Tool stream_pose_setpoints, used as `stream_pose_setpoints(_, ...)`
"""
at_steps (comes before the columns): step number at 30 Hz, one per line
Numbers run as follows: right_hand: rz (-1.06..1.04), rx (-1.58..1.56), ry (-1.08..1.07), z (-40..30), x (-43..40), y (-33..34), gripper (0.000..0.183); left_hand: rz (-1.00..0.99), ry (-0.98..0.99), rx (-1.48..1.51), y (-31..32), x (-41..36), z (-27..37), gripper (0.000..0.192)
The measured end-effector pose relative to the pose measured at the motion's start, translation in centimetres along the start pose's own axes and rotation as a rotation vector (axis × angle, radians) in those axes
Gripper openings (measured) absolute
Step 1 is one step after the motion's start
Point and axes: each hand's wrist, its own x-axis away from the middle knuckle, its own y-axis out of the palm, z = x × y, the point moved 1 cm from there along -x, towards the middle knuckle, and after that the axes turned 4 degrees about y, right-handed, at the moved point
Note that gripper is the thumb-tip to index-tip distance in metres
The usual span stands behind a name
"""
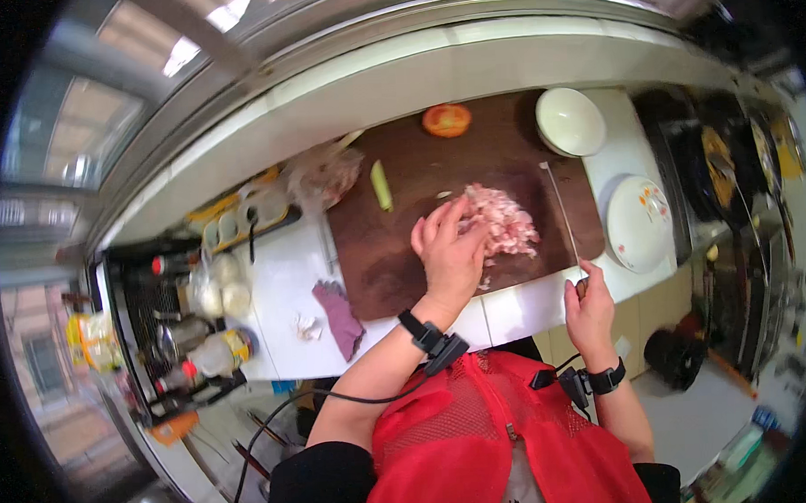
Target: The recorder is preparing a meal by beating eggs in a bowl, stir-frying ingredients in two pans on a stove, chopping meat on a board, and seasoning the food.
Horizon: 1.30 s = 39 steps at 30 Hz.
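A pile of chopped pale-pink raw meat (506,223) lies on a brown cutting board (403,265). My left hand (451,249) rests against the pile's left side, its fingers apart and touching the meat. At the board's right edge, my right hand (591,304) grips the wooden handle of a kitchen knife (561,207). The blade is seen nearly edge-on, pointing away from me over the board and apart from the meat. A green vegetable piece (380,186) lies left of the pile. Near the back edge is an orange-red cut piece (447,121), perhaps tomato.
A white bowl (571,123) stands at the board's back right corner, with a flower-patterned plate (639,224) beside the board. Left are a plastic bag (325,177), a purple cloth (340,318) and a rack of bottles (177,329). A wok (716,170) sits on the right.
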Motion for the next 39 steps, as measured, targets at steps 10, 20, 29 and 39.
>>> stream_pose_setpoints(10, 0.070, 0.332, -0.513, 3.0, -4.3, 4.0, 0.070, 0.312, -0.421, 0.189, -4.8, 13.7, 1.2, 0.045)
stream_pose_setpoints(20, 0.093, 0.548, -0.718, 3.1, -5.1, 4.5, 0.066, 0.913, -1.458, 0.846, -4.2, 39.1, -6.6, 0.043)
stream_pose_setpoints(29, -0.715, 0.755, -0.670, -3.8, 7.1, 11.0, 0.041, 1.011, -1.068, 0.869, 1.1, 41.2, -27.3, 0.028)
stream_pose_setpoints(39, -0.628, 1.129, -0.664, -6.5, 9.6, 17.4, 0.033, 1.066, -1.372, 0.933, 5.7, 44.5, -34.9, 0.028)
